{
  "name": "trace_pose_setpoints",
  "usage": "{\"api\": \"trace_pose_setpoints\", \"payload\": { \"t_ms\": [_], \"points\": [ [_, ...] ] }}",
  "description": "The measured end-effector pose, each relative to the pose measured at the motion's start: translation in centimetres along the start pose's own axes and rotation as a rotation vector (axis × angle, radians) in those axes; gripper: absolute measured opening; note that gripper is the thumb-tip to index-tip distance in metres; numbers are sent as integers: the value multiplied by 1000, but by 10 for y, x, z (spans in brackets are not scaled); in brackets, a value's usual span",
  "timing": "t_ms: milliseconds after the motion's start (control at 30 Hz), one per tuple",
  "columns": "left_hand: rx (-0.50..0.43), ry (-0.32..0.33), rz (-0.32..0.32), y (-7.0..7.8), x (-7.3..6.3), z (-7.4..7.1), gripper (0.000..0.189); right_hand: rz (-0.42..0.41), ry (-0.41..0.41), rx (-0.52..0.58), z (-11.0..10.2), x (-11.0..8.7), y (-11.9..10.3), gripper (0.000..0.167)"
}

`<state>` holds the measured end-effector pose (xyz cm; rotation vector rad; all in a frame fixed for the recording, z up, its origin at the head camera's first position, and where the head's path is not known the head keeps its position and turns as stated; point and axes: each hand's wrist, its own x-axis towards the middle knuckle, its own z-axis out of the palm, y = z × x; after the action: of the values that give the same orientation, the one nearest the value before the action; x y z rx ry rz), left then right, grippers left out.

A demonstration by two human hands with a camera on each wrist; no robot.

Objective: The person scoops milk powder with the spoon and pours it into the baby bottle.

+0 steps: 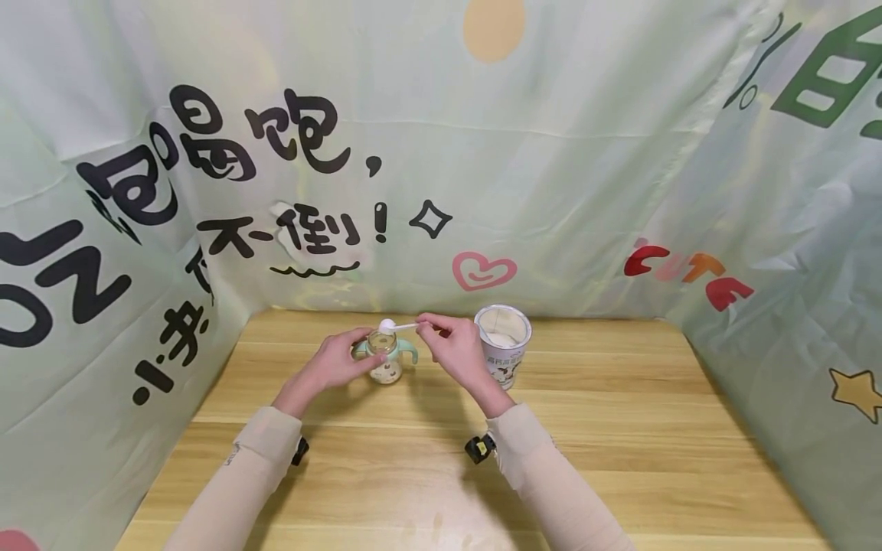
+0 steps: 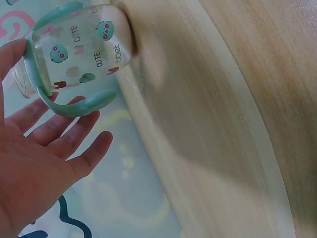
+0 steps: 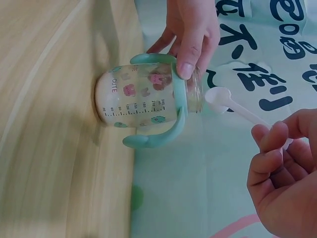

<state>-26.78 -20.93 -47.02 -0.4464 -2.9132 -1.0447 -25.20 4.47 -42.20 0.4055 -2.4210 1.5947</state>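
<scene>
From the head view, I see the left hand (image 1: 342, 360) reaching round the neck of a bottle (image 1: 386, 373), which stands upright and open near the far edge of the table (image 1: 620, 428). The right hand (image 1: 456, 350) pinches the handle of a white spoon (image 1: 389, 327), whose bowl hangs over the bottle's mouth. Just beyond the right wrist stands an open tub (image 1: 508, 358), pale powder inside it. Behind everything hangs a printed curtain (image 1: 586, 191) with black lettering and a pink heart, and the 2 arms wear pale sleeves (image 1: 227, 490). In the left wrist view, the thumb lies on one side of the bottle's green collar and the fingers pass on the other side; the little finger stands free of it. The bottle's 2 green handles (image 2: 81, 106) curve out, and small prints with the word CUTE dot its wall. In the right wrist view, the left thumb presses on the collar, so the bottle is grasped there, with whitish stuff at its bottom. The right fingers curl about the spoon's handle, its bowl just off the rim; whether it holds powder, I can't quite tell.
</scene>
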Motion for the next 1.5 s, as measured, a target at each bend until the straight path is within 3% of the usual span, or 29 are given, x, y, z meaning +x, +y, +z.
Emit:
{"api": "trace_pose_setpoints", "payload": {
  "t_ms": [400,1000,1267,1500],
  "points": [
    [41,-6,6,3,1,-2,73,19,13,105,-11,2,1,22],
    [12,-12,37,19,12,-1,78,98,88,231,-47,1,2,22],
    [12,-14,37,18,8,-5,80,128,58,236,-45,1,-1,20],
    [40,-1,43,16,7,-4,75,97,9,233,-32,0,-5,18]
  ]
}}
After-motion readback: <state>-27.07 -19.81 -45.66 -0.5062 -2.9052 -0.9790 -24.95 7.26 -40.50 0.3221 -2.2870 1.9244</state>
